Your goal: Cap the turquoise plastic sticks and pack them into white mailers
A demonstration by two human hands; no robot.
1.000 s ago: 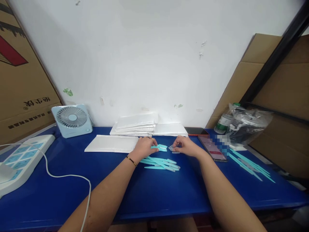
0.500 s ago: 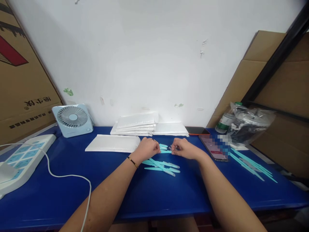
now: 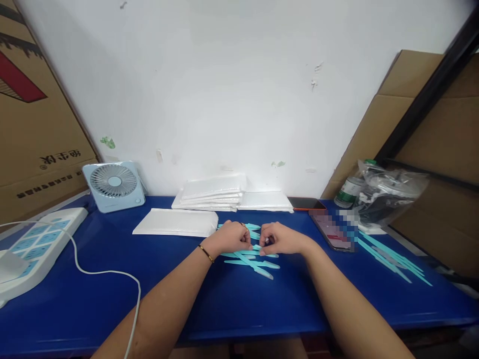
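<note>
Several turquoise eyebrow razors (image 3: 258, 265) with clear blade covers lie crossed in a loose pile in front of me, with more just behind my hands. My left hand (image 3: 235, 236) is closed in a pinch at the pile, on one end of a turquoise razor (image 3: 256, 247). Facing it, my right hand (image 3: 279, 238) has its fingers pinched at the other end of that razor. The fingertips hide much of it. Left of my left hand lies a white padded envelope (image 3: 175, 222).
White envelopes (image 3: 209, 192) are stacked against the wall. Right are a phone (image 3: 329, 232), another phone (image 3: 307, 203), more razors (image 3: 392, 257), a bottle (image 3: 348, 192) and a plastic bag (image 3: 392, 194). Left stand a fan (image 3: 114, 187) and a power strip (image 3: 41, 244), its cable crossing my left forearm.
Both hands have come down toward me, from the razors farther back to the nearer pile. The razor that was between them now lies behind, and another is between the fingertips.
</note>
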